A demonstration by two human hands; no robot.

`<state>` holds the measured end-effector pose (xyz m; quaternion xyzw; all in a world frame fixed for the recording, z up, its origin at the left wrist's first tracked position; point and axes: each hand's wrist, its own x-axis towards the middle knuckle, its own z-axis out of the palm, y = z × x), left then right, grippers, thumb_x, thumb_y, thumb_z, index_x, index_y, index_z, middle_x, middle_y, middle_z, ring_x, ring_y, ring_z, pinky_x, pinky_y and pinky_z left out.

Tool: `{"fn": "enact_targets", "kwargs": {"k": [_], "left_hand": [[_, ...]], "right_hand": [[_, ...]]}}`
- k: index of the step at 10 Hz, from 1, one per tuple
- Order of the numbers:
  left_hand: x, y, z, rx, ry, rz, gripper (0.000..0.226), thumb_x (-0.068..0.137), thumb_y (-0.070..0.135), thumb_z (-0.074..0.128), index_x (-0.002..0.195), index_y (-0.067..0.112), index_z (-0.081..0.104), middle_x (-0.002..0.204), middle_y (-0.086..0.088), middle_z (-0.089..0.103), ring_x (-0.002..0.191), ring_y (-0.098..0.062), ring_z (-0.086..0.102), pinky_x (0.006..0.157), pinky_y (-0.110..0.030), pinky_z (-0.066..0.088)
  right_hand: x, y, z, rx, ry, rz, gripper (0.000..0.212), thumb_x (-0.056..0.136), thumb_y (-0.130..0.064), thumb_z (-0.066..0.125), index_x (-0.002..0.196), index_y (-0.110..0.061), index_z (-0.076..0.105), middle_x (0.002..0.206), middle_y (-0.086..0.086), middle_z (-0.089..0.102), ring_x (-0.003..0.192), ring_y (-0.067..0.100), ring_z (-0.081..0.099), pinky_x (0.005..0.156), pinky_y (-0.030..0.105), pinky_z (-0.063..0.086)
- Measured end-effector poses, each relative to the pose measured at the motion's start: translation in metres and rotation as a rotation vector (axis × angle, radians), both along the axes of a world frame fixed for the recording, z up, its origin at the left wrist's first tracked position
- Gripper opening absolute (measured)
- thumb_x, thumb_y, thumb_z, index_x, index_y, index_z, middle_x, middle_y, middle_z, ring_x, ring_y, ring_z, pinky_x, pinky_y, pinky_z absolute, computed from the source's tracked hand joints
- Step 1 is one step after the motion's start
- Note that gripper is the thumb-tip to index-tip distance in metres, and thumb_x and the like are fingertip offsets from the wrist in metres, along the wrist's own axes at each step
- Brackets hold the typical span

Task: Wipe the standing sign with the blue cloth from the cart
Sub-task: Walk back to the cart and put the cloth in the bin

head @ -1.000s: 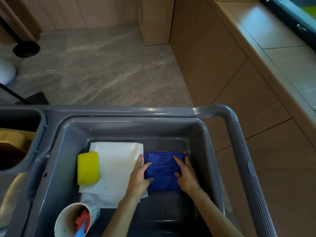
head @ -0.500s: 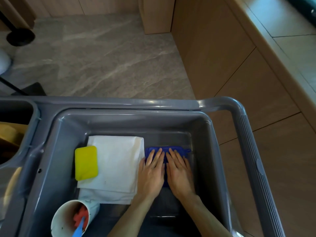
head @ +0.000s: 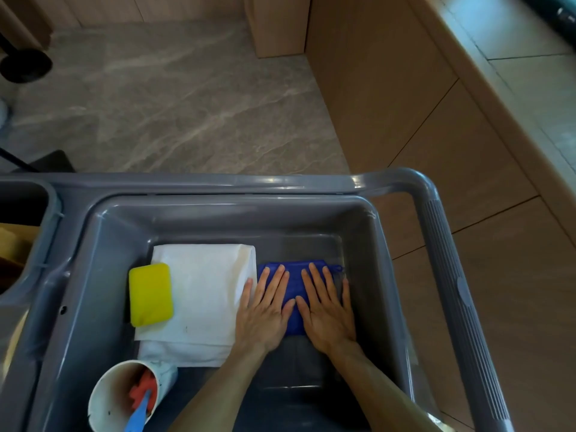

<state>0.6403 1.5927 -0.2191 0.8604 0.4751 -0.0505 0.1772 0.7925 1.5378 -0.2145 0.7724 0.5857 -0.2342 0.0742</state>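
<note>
- Head view: both hands are lying flat, palms down, side by side on the small folded blue microfibre cloth (head: pixel 294 277), which is sitting on the floor of the grey plastic cart tub (head: pixel 218 210), toward the tub's right wall and about midway between its far and near edges
- The left hand (head: pixel 265 310) is covering the cloth's left part, its thumb side touching the edge of the folded white towel (head: pixel 205 294) lying just beside the cloth; the right hand (head: pixel 327 310) is covering the right part, its little finger reaching past the cloth's right edge
- A second ago the two hands were spread apart at the cloth's left and right sides with most of the blue showing between them; now they are pressing together over its middle, thumbs nearly meeting, so only the far strip and a sliver between the palms is showing
- Neither hand is gripping anything: the fingers are stretched out straight and open, pressing rather than pinching
- That is suggesting the cloth is being flattened or gathered before pick-up, so the task is only beginning; no standing sign is showing here
- The yellow rectangular sponge (head: pixel 151 294) is resting on the towel's left part, and a white paper cup (head: pixel 109 397) holding a red and blue brush is lying at the tub's near left corner, both well clear of the hands
</note>
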Motion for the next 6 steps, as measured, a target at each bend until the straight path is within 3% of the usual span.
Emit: {"fn": "enact_targets", "kwargs": {"k": [1,2,3,4,5,6], "left_hand": [[-0.003,0.000,0.004,-0.021,0.009,-0.008,0.065,0.100,0.055,0.008,0.157,0.024,0.002,0.167,0.003,0.005,0.154,-0.021,-0.001,0.118,-0.040,-0.015],[-0.005,-0.001,0.009,-0.075,-0.027,-0.017,0.061,0.104,0.052,0.012,0.158,0.027,-0.001,0.167,0.008,-0.004,0.153,-0.017,-0.011,0.124,-0.041,-0.011],[-0.002,0.000,0.030,-0.050,-0.195,0.040,0.042,0.105,0.032,0.046,0.143,0.018,0.054,0.156,0.000,0.043,0.148,-0.026,0.034,0.120,-0.043,0.030],[-0.006,-0.006,0.049,0.129,-0.347,0.058,0.011,0.092,0.013,0.068,0.098,0.011,0.076,0.099,-0.004,0.075,0.096,-0.023,0.070,0.083,-0.039,0.058],[-0.014,-0.015,0.064,0.184,-0.317,0.074,0.021,0.090,0.016,0.071,0.110,0.013,0.075,0.114,-0.005,0.073,0.103,-0.023,0.069,0.084,-0.037,0.057],[-0.021,-0.026,0.076,0.226,-0.214,0.107,0.044,0.101,0.034,0.051,0.144,0.026,0.054,0.154,-0.007,0.047,0.137,-0.025,0.049,0.104,-0.044,0.047]], "right_hand": [[0.003,-0.002,0.011,0.003,0.064,0.020,0.060,0.106,-0.052,0.007,0.153,-0.032,-0.024,0.161,-0.010,-0.032,0.151,0.015,-0.031,0.122,0.048,-0.021],[0.006,-0.005,0.032,0.099,0.266,-0.064,0.056,0.109,-0.044,0.016,0.161,-0.024,0.014,0.170,-0.007,0.002,0.158,0.013,-0.005,0.128,0.041,-0.007],[0.008,-0.009,0.054,0.373,0.370,-0.224,0.037,0.110,-0.025,0.035,0.123,-0.010,0.067,0.128,0.010,0.069,0.120,0.023,0.063,0.110,0.041,0.046],[0.004,-0.020,0.070,0.495,0.265,-0.156,0.023,0.105,-0.011,0.047,0.109,-0.009,0.069,0.100,0.007,0.070,0.088,0.018,0.065,0.084,0.041,0.057],[0.001,-0.027,0.076,0.434,0.152,-0.031,0.044,0.103,-0.011,0.050,0.147,-0.009,0.049,0.144,0.012,0.058,0.127,0.028,0.057,0.105,0.039,0.050],[-0.005,-0.032,0.084,0.290,0.178,0.015,0.061,0.109,-0.036,0.032,0.163,-0.019,0.008,0.172,0.002,0.002,0.158,0.020,0.002,0.129,0.038,0.014]]}}
